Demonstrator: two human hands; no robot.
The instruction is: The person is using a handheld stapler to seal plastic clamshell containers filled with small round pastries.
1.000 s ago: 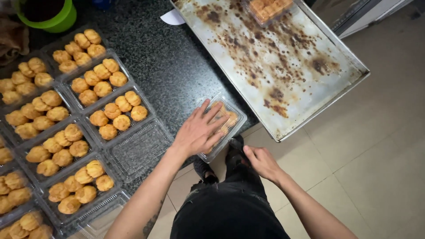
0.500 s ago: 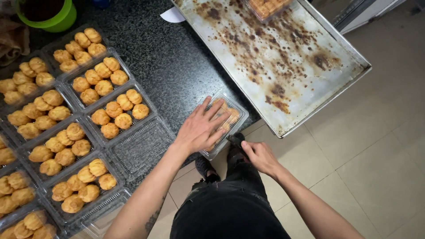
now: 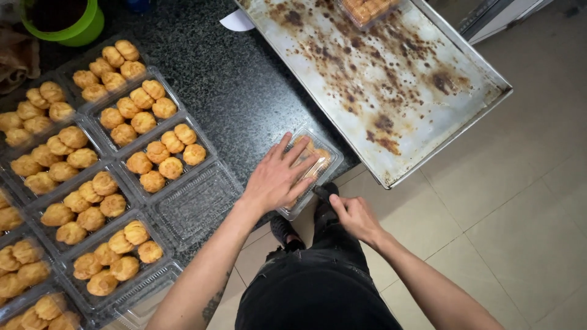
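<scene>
Left hand [image 3: 278,178] lies flat, fingers spread, palm down on the lid of a clear clamshell box [image 3: 310,168] of pastries at the front edge of the dark counter [image 3: 244,91]. It presses, doesn't grip. Right hand [image 3: 354,215] is just below the counter edge at the box's near corner, fingers curled; looks like a pinch on the rim, but the contact is too small to tell for sure.

Progress, judged from layout: this box is filled and its lid is down, probably being snapped closed. To the left, a run of open trays of pastries [image 3: 131,113] sits filled but with lids still open, one clear lid [image 3: 195,205] lying flat beside them. So filling is mostly done and closing has barely started. The stained baking sheet [image 3: 391,91] is nearly bare, one more box [image 3: 364,9] at its far end.
</scene>
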